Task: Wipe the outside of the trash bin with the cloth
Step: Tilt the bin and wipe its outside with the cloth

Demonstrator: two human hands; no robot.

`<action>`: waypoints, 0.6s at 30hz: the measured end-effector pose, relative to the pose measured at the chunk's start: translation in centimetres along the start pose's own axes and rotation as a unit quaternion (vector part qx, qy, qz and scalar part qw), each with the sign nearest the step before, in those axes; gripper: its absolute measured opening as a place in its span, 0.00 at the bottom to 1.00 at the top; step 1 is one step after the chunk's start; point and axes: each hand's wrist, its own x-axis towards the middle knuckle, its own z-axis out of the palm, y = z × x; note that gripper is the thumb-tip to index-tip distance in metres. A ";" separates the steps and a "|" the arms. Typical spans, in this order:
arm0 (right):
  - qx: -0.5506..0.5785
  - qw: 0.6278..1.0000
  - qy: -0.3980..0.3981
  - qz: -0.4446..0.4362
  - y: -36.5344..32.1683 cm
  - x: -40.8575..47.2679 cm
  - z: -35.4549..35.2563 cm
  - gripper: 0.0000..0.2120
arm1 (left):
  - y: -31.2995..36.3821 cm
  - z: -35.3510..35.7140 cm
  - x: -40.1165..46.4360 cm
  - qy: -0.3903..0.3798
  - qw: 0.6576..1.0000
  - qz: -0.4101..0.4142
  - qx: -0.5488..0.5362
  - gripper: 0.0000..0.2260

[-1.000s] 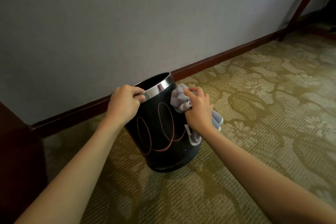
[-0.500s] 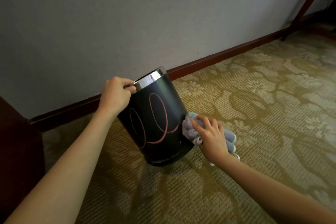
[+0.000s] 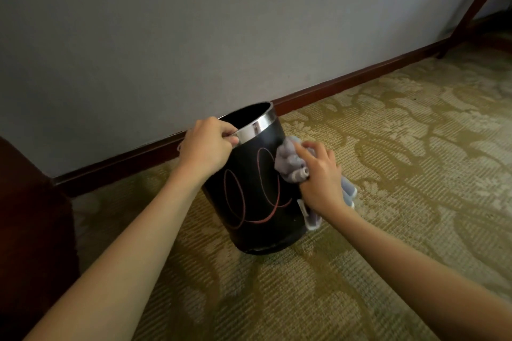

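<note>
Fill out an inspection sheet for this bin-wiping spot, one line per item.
Surface: patterned carpet, bin standing on it, tilted.
Job's things: black trash bin with chrome rim; grey cloth bunched against its right side.
Clutter: nothing seen.
Grips: left hand holds the rim; right hand grips the cloth.
Cables: nothing seen.
Surroundings: grey wall, wooden baseboard, dark furniture at left.

Centre frame: left hand (image 3: 206, 147) grips the chrome rim of the tilted black trash bin (image 3: 257, 202) on patterned carpet (image 3: 401, 160). Right hand (image 3: 318, 177) presses a bunched grey cloth (image 3: 289, 163), apparently flush, against the bin's right side.
</note>
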 end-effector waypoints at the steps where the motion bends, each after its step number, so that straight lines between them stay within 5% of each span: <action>1: 0.009 1.000 0.015 0.004 -0.6 0.9 -0.4 0.31 | 0.6 0.2 -0.2 0.005 1.000 0.005 0.015 0.05; 10: -0.053 0.998 0.009 -0.039 1.1 -1.0 0.2 0.29 | 1.4 0.5 -0.4 0.007 1.000 0.004 0.022 0.05; 18: -0.143 0.982 -0.117 -0.032 5.1 -5.6 1.7 0.32 | -0.3 -0.3 0.7 0.024 0.998 -0.046 -0.027 0.07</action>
